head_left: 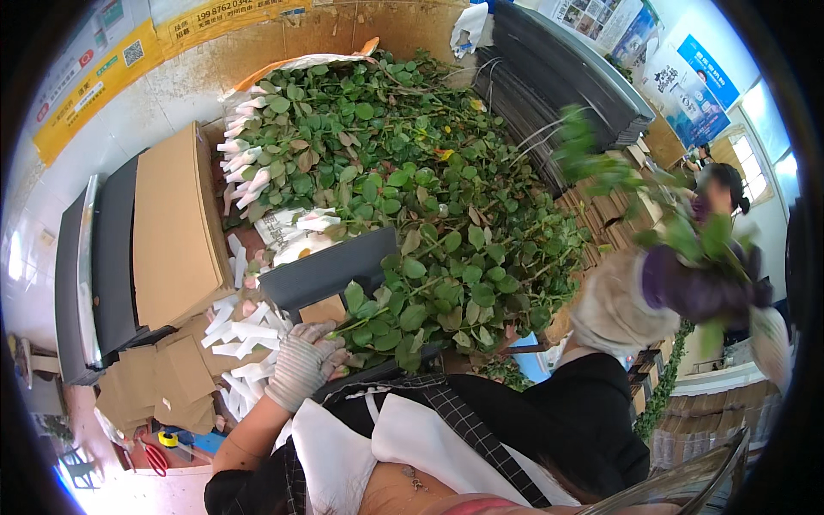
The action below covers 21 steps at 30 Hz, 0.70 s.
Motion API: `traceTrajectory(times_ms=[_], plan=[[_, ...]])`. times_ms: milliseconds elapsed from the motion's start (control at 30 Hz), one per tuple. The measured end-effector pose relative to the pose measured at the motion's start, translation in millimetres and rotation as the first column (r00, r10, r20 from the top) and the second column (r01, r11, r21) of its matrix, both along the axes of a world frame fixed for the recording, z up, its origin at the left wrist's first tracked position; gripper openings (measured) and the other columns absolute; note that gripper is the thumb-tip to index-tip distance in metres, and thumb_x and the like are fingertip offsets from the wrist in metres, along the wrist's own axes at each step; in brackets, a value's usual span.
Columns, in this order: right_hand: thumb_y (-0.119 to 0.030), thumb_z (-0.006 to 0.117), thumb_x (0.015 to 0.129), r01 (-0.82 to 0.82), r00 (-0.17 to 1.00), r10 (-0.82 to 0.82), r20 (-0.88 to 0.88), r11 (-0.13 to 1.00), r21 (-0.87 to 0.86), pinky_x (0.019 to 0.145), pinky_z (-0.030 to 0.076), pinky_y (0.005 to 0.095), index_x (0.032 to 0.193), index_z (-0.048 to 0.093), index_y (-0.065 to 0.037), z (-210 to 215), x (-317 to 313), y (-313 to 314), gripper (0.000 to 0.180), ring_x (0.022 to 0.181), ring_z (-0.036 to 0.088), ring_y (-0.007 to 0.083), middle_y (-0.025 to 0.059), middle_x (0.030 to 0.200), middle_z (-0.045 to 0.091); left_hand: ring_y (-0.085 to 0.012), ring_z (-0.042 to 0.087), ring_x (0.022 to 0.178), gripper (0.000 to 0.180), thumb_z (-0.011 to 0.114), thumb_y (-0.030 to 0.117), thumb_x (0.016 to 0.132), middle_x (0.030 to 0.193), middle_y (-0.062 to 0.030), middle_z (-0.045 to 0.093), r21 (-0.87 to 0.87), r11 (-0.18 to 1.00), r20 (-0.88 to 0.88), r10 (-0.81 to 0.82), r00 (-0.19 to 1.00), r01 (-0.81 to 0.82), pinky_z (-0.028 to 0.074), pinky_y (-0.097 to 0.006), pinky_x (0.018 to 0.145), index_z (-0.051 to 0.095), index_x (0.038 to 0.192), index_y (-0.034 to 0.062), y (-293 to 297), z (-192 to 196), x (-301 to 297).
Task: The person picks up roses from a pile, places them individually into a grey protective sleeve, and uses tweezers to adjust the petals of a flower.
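Note:
My left hand (305, 365), in a white knit glove, is low at the left of the leafy pile. Its fingers curl round the bud end of a rose (360, 330), partly hidden by the glove. My right hand (699, 283), in a purple glove below a pale fluffy cuff, is raised at the far right and smeared by motion. It grips a leafy rose stem (730, 253); a white-sleeved bud (771, 343) hangs beneath. Between my hands lies a big heap of roses (446, 215), several buds in white sleeves (249, 163) at its left edge.
Loose white sleeves (245, 330) lie beside a dark grey board (330, 270). Cardboard sheets (176, 227) lean at the left, above brown card pieces (163, 386) and red scissors (154, 455). Black boxes (566, 77) stack at the back right. Another person (721, 193) is behind my right hand.

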State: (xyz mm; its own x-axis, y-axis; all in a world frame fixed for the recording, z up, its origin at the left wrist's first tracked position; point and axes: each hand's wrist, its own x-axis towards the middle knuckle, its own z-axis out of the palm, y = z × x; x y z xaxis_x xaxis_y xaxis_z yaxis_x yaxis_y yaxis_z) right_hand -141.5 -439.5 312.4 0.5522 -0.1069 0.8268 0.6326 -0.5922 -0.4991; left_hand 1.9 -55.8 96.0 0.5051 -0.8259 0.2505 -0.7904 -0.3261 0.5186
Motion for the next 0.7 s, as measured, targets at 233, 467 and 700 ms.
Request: traceTrajectory(times_ms=[233,467,700], plan=[[-0.013,0.061,0.089,-0.118,0.843,0.264,-0.469,0.941,0.317,0.055,0.041,0.0274,0.106,0.062,-0.002,-29,-66,23,0.02,0.066,0.056,0.012,0.0043,0.084,0.063,-0.035,0.052,0.106,0.041,0.067,0.038,0.071,0.116,-0.0127,0.057,0.146,0.989,0.012,-0.029,1.0,0.027,0.04,-0.045,0.093,0.067,0.101,0.0108,15,7,6],[-0.01,0.06,0.091,0.168,0.339,0.448,-0.827,0.836,0.522,0.047,0.037,0.0207,0.104,0.064,-0.004,-107,-52,123,0.015,0.056,0.05,0.005,-0.0018,0.074,0.059,-0.027,0.046,0.122,0.084,0.053,0.063,0.083,0.134,-0.0187,0.047,-0.676,0.737,-0.535,-0.505,0.677,0.015,0.039,-0.038,0.101,0.043,0.134,-0.0029,-80,76,-57],[-0.014,0.056,0.094,0.142,0.349,0.645,-0.68,0.68,0.719,0.051,0.038,0.0197,0.113,0.061,-0.003,-134,-52,154,0.023,0.057,0.049,0.0035,-0.003,0.079,0.062,-0.0223,0.062,0.087,0.077,0.023,0.064,0.094,0.103,-0.0125,0.067,-0.59,0.663,-0.769,-0.287,0.572,-0.461,0.05,-0.034,0.084,0.066,0.097,-0.0007,-80,102,-78]])
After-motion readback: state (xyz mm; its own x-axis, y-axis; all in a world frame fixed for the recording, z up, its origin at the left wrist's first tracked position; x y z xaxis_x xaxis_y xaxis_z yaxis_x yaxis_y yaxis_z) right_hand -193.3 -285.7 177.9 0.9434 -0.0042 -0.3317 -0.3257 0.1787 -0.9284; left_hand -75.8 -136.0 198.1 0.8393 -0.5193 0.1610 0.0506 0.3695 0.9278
